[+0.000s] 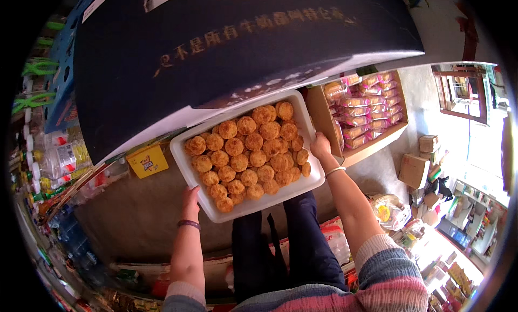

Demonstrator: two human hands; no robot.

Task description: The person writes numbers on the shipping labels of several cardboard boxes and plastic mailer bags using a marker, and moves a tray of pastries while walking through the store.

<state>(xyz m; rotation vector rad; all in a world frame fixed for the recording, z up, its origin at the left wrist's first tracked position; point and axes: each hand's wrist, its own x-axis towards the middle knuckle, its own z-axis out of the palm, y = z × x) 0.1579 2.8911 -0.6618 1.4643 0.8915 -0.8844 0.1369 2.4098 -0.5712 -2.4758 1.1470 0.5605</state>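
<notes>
A white plastic tray [220,215] is held out before my legs, tilted a little in the view. Round golden-brown pastries [254,142] are heaped in it, covering most of its bottom. My left hand [191,200] grips the tray's near left side, its fingers hidden under the rim. On the opposite side, my right hand [320,145] holds the right rim, close to an open cardboard box [374,148]. That box is filled with rows of individually wrapped pastries [366,105] in clear and pink film.
A large dark carton [243,45] bearing writing overhangs the tray's far edge. Plastic bottles [62,160] line the left, near a yellow box [147,161]. Small cartons [413,170] stand on the right, beyond a clear round container [389,213]. Concrete floor [133,215] shows below.
</notes>
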